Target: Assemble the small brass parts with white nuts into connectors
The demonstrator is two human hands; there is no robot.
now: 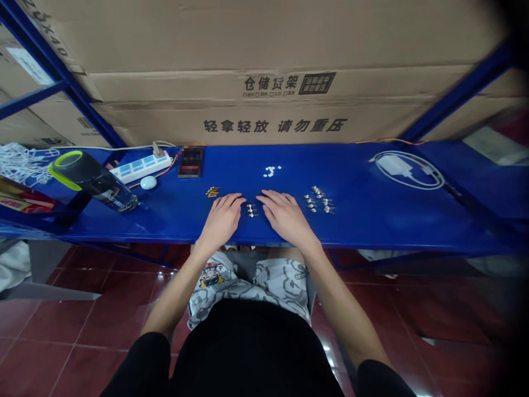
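Some tiny white and gold pieces (250,210) lie on the blue table (372,220) between the left hand (223,216) and the right hand (285,216), both palm down with loosely spread fingers, while gold sticks (212,192) sit near the left hand and white bits (271,171) sit farther back.

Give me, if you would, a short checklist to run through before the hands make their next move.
1. Left hand and right hand flank the centre pieces: ok.
2. Palms free of small parts: cannot tell, undersides hidden.
3. White bits grouped separately: ok, beyond the hands.
4. Brass-coloured parts apart from the white bits: ok, near the left hand.
5. Right-side pieces all identical: cannot tell, too small.
6. Bottle clear of both hands: ok, farther left.
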